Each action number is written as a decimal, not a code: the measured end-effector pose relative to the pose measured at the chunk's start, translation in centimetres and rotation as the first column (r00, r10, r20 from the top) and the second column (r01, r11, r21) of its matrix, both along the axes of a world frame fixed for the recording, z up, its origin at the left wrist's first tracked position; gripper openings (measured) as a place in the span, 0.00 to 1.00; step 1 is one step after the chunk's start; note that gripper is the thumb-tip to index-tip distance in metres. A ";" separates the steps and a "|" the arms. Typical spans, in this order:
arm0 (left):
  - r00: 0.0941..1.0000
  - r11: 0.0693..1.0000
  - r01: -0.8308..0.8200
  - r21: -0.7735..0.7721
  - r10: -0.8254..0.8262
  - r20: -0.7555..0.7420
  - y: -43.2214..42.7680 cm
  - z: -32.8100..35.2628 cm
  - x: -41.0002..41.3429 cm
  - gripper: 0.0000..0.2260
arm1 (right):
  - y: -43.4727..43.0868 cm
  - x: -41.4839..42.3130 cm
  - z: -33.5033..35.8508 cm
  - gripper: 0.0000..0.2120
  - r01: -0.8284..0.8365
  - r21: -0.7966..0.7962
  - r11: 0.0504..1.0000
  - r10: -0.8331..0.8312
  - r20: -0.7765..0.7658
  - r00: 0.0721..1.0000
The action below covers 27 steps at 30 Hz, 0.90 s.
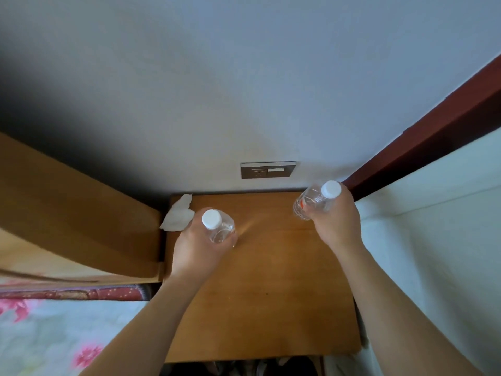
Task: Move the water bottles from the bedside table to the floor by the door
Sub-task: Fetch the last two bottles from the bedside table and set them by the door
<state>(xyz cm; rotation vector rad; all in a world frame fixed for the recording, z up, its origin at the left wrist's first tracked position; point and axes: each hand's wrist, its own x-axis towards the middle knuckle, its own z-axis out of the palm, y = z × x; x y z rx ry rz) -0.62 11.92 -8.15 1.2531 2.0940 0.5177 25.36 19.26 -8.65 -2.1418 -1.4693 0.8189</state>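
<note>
Water bottles, two, clear, white caps, both over bedside table (265, 294). Left hand (198, 248) wrapped around left bottle (218, 226), table's 10 o'clock. Right hand (336, 221) clamped on right bottle (314, 200), 1 o'clock. Crumpled tissue (177, 214) at far-left corner.

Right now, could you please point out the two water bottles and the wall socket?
Left bottle (220, 229): head view, clear shoulder below the cap.
Right bottle (311, 200): head view, clear body.
Wall socket (267, 170): head view, plate centre.
</note>
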 end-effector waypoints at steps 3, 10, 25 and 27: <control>1.000 1.000 0.007 -0.006 -0.007 -0.013 0.3 0.0 0.0 0.27 | -0.1 -0.3 0.0 0.24 -0.003 0.027 1.000 0.002 0.023 1.000; 1.000 1.000 0.010 0.028 -0.010 -0.007 0.1 1.7 -0.4 0.23 | -1.3 -0.9 1.0 0.19 -0.003 0.081 0.997 -0.001 0.054 0.999; 0.995 0.982 0.096 0.166 -0.094 -0.020 -1.4 17.8 -2.6 0.22 | -8.0 -4.4 16.9 0.19 -0.025 0.123 0.992 0.030 -0.035 0.999; 0.991 0.973 0.131 0.192 -0.128 -0.031 -1.8 19.8 -3.1 0.23 | -9.4 -5.0 19.3 0.16 -0.016 0.131 0.991 0.021 -0.035 0.999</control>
